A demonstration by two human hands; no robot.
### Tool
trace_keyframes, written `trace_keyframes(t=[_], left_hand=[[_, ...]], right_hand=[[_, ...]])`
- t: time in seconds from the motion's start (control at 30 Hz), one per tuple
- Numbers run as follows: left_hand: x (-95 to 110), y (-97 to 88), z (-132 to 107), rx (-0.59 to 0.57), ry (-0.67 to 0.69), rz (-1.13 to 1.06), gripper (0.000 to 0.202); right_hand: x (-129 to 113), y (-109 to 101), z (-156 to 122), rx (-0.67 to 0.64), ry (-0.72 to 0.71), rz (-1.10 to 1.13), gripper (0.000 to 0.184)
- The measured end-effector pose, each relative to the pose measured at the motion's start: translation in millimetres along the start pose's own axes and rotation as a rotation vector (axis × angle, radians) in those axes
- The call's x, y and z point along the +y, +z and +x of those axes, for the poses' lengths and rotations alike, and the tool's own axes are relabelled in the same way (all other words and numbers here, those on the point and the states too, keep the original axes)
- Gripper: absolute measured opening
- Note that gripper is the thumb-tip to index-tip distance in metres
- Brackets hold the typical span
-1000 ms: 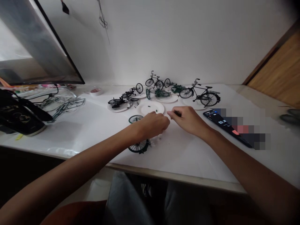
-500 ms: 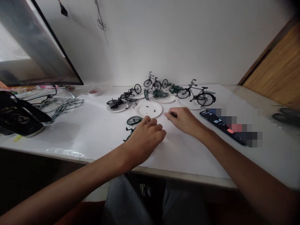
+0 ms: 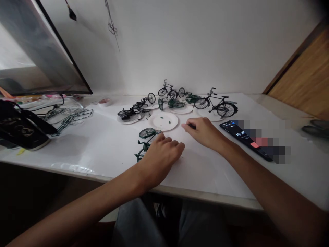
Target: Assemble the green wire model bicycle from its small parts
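Curled around dark thing with right hand. Bent over green toy bicycle with left hand; cannot tell if gripping.

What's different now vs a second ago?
The left hand drew back toward the near table edge, away from the right hand. The near wheel of the green bicycle beside it swung left. Whether the left hand holds that bicycle is hidden; no clear grab or release. Unchanged: right hand's curled pose, plate with small pieces, phone.
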State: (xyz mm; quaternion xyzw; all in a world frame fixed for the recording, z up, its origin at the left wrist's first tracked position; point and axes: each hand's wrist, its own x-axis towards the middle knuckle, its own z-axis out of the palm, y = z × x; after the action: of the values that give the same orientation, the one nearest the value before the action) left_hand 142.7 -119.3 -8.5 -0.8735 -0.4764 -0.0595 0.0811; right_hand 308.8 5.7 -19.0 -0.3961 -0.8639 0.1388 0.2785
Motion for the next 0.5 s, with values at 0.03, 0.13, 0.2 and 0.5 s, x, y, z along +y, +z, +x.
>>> trace_keyframes(t=[0.03,0.13,0.2,0.5], left_hand=[[0,1.2,-1,0.009,-0.016,-0.016,0.013],[4,4.1,-1,0.036,-0.065,-0.007,0.011],[7,4.6,1,0.040,-0.094,0.045,0.010],[14,3.2,9,0.005,-0.075,0.036,0.018]], right_hand=[[0,0,0,-0.003,0.003,-0.002,0.038],[2,0,0,0.005,0.012,-0.017,0.038],[3,0,1,0.013,0.011,-0.024,0.037],[3,0,0,0.014,0.004,-0.027,0.038]])
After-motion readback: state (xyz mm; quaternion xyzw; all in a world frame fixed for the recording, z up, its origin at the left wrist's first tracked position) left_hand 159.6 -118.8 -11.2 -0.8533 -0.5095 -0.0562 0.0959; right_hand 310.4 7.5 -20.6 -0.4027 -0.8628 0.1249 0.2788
